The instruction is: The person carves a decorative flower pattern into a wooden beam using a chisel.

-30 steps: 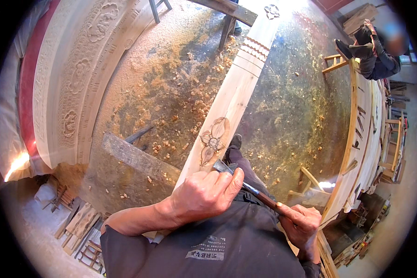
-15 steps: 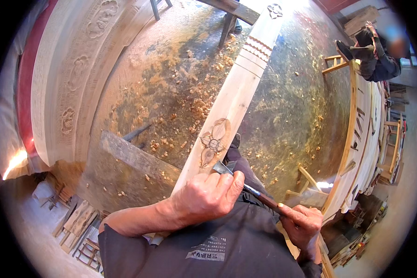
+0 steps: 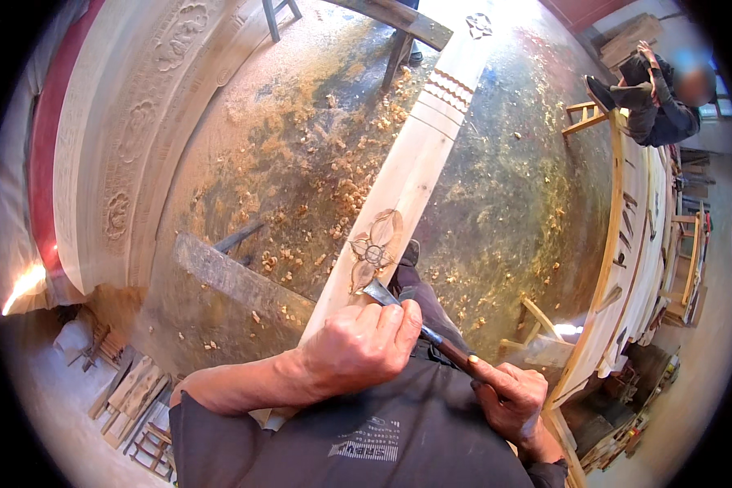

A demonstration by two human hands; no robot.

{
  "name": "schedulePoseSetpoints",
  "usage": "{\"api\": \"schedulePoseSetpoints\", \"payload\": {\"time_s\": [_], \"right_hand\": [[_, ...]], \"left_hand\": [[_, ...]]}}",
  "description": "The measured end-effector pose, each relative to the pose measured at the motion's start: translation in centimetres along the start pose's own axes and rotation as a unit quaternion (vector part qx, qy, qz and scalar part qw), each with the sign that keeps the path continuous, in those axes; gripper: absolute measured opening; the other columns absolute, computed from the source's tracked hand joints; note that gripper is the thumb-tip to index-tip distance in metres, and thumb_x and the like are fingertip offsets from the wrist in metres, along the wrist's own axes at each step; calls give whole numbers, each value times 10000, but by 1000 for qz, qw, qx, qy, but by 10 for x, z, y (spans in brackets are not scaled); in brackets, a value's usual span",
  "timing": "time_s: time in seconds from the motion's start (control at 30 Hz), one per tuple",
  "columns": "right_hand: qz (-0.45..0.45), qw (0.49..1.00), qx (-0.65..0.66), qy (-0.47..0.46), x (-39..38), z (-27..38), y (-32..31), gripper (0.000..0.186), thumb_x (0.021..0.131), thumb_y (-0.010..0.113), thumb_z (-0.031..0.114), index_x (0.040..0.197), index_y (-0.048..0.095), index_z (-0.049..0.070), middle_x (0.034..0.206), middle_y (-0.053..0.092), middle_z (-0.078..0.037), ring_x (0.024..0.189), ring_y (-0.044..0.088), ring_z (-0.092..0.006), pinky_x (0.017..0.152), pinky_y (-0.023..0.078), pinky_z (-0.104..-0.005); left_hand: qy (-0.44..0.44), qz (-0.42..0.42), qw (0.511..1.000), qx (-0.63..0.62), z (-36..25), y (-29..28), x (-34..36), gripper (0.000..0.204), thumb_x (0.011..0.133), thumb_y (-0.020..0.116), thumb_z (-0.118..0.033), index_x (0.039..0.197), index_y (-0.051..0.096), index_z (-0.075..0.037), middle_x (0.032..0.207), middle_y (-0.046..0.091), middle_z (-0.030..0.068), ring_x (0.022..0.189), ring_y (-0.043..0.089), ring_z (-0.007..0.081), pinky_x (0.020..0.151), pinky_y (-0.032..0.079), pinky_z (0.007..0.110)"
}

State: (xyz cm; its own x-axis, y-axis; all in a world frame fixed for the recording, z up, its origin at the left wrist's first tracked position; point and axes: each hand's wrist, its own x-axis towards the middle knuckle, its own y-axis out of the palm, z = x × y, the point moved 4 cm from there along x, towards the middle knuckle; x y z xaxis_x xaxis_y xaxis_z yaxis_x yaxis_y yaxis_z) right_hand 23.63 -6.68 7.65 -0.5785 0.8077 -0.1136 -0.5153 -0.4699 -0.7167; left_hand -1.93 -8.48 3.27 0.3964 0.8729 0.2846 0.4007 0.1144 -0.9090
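Observation:
A long pale wooden plank (image 3: 415,175) runs from my lap away to the far end, with a flower carving (image 3: 374,254) on its near part. My left hand (image 3: 359,348) is closed around the metal shank of a wood chisel (image 3: 376,290), just behind its flared blade. The blade's edge rests at or just over the lower petal; I cannot tell if it cuts. At the dark wooden handle's end, my right hand (image 3: 511,397) grips with its thumb side toward the blade. The chisel slants from lower right to upper left.
Wood shavings (image 3: 351,191) litter the stained floor. A grey board (image 3: 236,272) crosses under the plank on the left. Large carved panels (image 3: 142,122) stand at the far left. On the right are a bench with several tools (image 3: 626,236) and a seated person (image 3: 667,98).
The chisel and both hands have shifted slightly left, and the blade tip now sits closer to the lower petal. Both hands keep their grip.

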Motion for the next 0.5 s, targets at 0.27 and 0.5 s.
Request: {"api": "schedulePoseSetpoints", "payload": {"time_s": [0.27,0.5], "right_hand": [[-9,998,54,-10,-24,-10,-8,550,653,847,-15,1194,852,80,626,627,-74,486,606,-209,471,431,-332],[-11,996,81,38,-26,-7,-18,437,699,836,-44,1126,860,50,654,670,-107,516,647,-239,498,454,-333]], "left_hand": [[108,-83,991,-11,-10,-28,-9,244,855,746,-84,1072,784,21,668,438,-63,532,433,47,479,291,267],[127,-68,989,-19,-14,-10,-10,234,852,741,-87,1054,782,22,672,494,-44,531,459,58,478,295,261]]}}
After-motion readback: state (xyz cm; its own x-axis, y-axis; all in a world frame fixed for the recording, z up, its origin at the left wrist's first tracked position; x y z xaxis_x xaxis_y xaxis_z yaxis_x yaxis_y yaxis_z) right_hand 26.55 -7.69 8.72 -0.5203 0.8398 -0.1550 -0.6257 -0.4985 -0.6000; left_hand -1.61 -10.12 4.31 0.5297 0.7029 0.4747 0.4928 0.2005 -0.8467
